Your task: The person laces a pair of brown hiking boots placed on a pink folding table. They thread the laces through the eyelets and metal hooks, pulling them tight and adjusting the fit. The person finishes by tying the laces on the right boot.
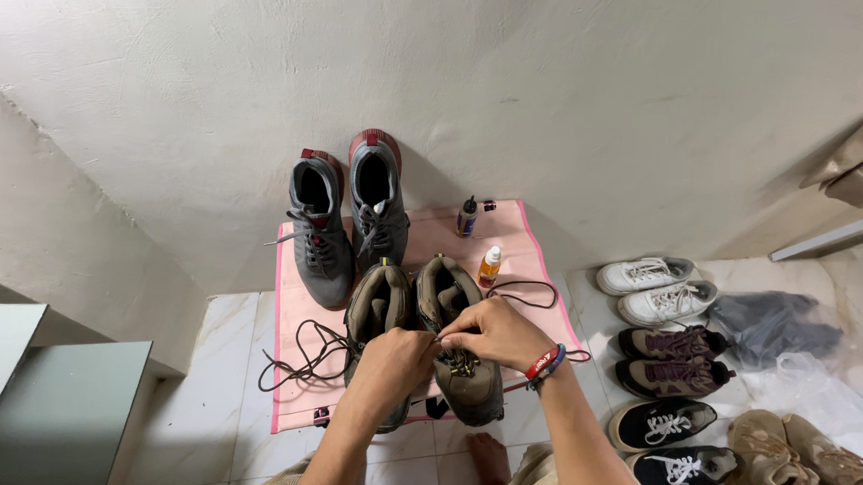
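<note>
Nearest me, the left hand (388,360) covers the lower part of the left brown suede boot (378,313), fingers curled at the lace; whether it pinches it I cannot tell. The right hand (493,333) pinches the dark lace (531,293) over the right brown suede boot (463,355) on the pink mat (537,267). Beyond stand a small orange-labelled bottle (490,265), a dark bottle (467,216) and grey sneakers (346,210).

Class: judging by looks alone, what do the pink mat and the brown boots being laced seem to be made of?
Pink rectangular mat: probably thin foam or soft plastic, matte; it lies flat with a clean brighter edge.
Brown lace-up boots: likely suede or nubuck, dull and napped, without shine; metal-looking lace hooks glint. The left hand and right hand pinch the lace.
</note>
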